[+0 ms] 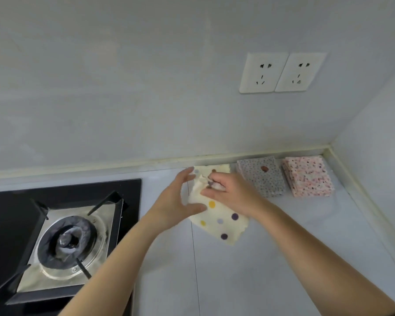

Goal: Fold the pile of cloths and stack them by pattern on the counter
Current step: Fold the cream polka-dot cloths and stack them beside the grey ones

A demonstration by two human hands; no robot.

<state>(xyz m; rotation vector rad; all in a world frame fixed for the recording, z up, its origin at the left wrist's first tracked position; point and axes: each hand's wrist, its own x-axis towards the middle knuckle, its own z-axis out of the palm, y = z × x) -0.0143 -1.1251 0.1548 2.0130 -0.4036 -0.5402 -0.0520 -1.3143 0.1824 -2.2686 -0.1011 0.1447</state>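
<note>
Cream polka-dot cloth hangs just above the surface, its top bunched in the right hand pinch. The left hand is spread against its left edge. Best to match corners and crease flat, then set it on the dotted cloth by the wall, not the grey stack.

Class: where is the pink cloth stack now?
Head view: the pink cloth stack sits far right on the counter, in the corner beside the grey stack.
</note>
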